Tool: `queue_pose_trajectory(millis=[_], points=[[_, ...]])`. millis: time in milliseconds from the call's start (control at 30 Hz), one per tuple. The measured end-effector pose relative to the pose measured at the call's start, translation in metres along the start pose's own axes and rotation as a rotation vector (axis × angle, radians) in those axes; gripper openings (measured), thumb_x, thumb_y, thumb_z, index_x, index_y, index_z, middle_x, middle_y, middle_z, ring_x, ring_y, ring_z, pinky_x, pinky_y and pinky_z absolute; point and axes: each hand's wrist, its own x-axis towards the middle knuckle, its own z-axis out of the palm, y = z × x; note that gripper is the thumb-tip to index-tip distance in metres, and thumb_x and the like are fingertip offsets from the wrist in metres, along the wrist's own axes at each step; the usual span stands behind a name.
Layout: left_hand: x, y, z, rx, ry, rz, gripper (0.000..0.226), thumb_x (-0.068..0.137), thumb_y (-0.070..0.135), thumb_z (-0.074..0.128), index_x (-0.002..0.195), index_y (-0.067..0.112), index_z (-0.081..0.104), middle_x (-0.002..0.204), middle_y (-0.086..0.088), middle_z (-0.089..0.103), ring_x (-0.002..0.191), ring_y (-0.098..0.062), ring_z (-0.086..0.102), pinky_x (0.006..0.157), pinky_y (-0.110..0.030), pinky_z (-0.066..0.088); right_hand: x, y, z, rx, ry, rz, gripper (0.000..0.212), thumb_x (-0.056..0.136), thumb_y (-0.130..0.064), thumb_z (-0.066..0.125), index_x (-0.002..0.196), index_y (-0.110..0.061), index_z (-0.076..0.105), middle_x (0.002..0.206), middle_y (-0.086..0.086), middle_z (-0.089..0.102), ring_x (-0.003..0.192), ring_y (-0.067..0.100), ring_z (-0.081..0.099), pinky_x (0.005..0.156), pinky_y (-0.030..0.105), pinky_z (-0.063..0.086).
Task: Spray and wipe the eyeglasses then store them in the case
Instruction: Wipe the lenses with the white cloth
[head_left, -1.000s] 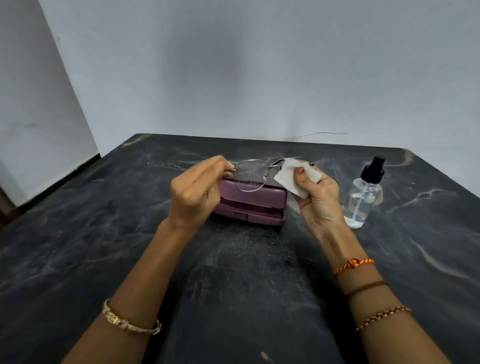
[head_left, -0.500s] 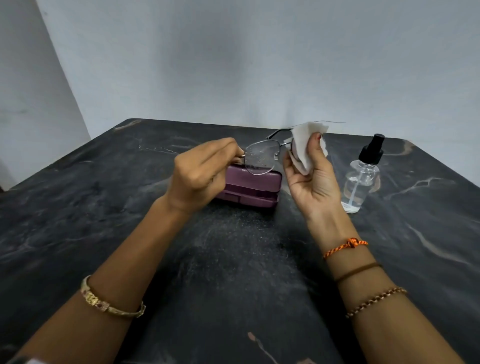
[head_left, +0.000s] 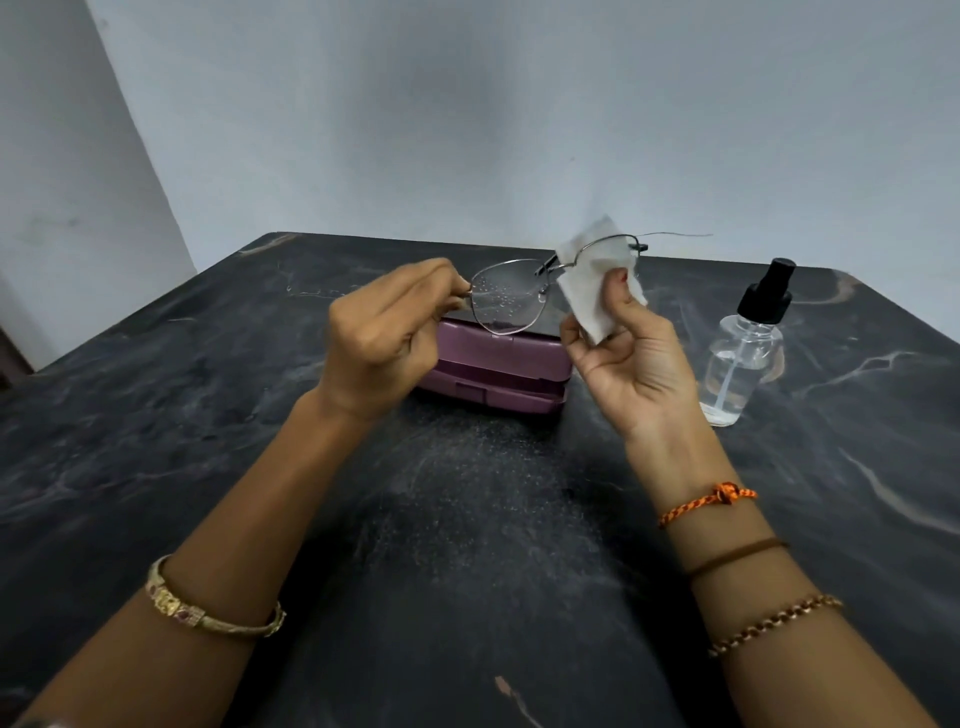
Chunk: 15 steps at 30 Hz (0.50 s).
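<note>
At frame centre, thin metal-rimmed eyeglasses (head_left: 511, 296) hang above the purple case (head_left: 498, 371), droplets speckling one lens. The left hand (head_left: 382, 332) pinches their left end; the right hand (head_left: 631, 358) pinches a white wipe (head_left: 592, 291) over the other lens.

Both forearms bare, no sleeves in frame. Left wrist has one gold bangle (head_left: 215, 608), ornate, with a raised clasp section set with small reddish stones (detail soft). Right forearm has three bands: an orange-and-yellow braided thread (head_left: 709, 502) tied in a knot nearest the right hand (head_left: 631, 364), then a thin plain brown band (head_left: 737, 556), then a beaded chain bracelet (head_left: 774, 623) of coppery-gold links farthest up. Red polish on the one visible nail of the right hand. Left hand (head_left: 384, 338) shows no rings.
</note>
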Motion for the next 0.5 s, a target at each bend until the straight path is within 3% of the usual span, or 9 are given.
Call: queue_pose_trajectory(millis=[200,300,400,500], points=[[-0.004,0.005,0.007,-0.023,-0.034,0.035,0.016,0.065,-0.028,0.064,0.072,-0.013,0.067,0.071,-0.018,0.069,0.074,-0.014,0.059,0.079,-0.005,0.043,0.002,0.000,-0.001,0.083,-0.004,-0.027,0.013,0.087,-0.024,0.056,0.089,-0.010,0.057,0.062,0.003,0.071,0.059,0.011,0.065,0.056,0.020,0.053],[-0.006,0.008,0.010,-0.031,-0.045,0.057,0.016,0.066,-0.027,0.064,0.073,-0.014,0.067,0.072,-0.018,0.069,0.076,-0.015,0.058,0.081,-0.006,0.043,0.000,0.000,0.002,0.047,-0.019,-0.055,0.017,0.076,-0.025,0.065,0.087,-0.013,0.059,0.066,0.001,0.071,0.057,0.009,0.066,0.055,0.019,0.054],[-0.007,0.011,0.011,-0.040,-0.058,0.062,0.011,0.068,-0.023,0.065,0.073,-0.013,0.067,0.071,-0.018,0.068,0.074,-0.014,0.059,0.079,-0.008,0.044,-0.003,-0.002,0.004,-0.002,-0.052,-0.088,0.030,0.056,-0.017,0.066,0.085,-0.015,0.060,0.065,-0.002,0.072,0.059,0.009,0.068,0.055,0.019,0.054],[-0.006,0.012,0.010,-0.030,-0.052,0.047,0.011,0.068,-0.024,0.065,0.072,-0.013,0.066,0.069,-0.018,0.068,0.073,-0.015,0.058,0.078,-0.007,0.044,-0.004,-0.003,0.004,-0.005,-0.075,-0.082,0.013,0.073,-0.002,0.060,0.079,-0.014,0.062,0.065,0.000,0.071,0.066,0.013,0.068,0.056,0.025,0.058]])
